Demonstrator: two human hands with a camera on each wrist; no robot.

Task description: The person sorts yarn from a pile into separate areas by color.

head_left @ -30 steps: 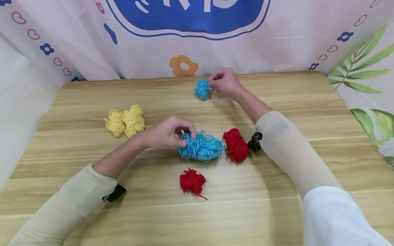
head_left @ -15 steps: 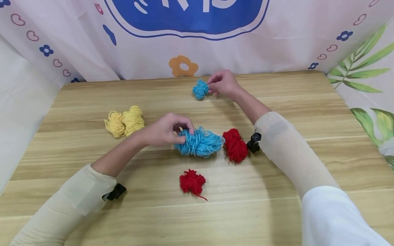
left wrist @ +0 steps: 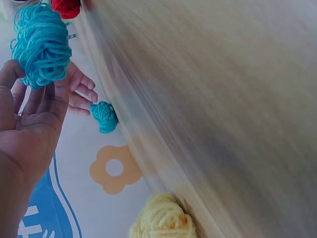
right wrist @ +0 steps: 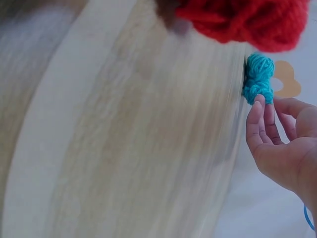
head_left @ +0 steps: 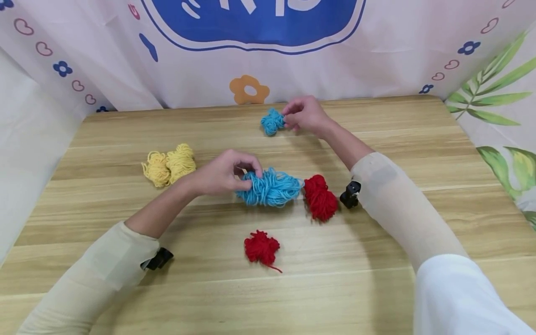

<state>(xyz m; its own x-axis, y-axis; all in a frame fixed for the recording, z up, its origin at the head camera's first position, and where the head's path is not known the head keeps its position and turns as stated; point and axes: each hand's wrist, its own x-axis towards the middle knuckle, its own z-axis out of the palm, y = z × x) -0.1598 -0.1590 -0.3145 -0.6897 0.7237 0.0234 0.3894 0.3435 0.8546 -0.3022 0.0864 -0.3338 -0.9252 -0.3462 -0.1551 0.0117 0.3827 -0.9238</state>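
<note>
My left hand [head_left: 224,174] pinches the left end of a large blue yarn bundle [head_left: 274,187], which hangs raised off the wood in the left wrist view [left wrist: 42,47]. At the back of the table, my right hand [head_left: 307,114] has its fingertips on the right edge of a small blue yarn bundle [head_left: 272,122], pinching it. That small bundle rests on the tabletop and shows beyond the fingers in the right wrist view [right wrist: 259,77]. Close to the large bundle's right end lies a longer red yarn bundle [head_left: 320,198].
A small red yarn bundle [head_left: 261,248] with a loose tail lies nearer the front. Two yellow yarn bundles [head_left: 181,162] sit side by side at the left. Behind the wooden table [head_left: 335,279] hangs a printed cloth [head_left: 201,74].
My left hand has moved the large blue bundle slightly up and away toward the back. The small blue bundle has shifted a little left with my right hand. Red and yellow bundles stay put.
</note>
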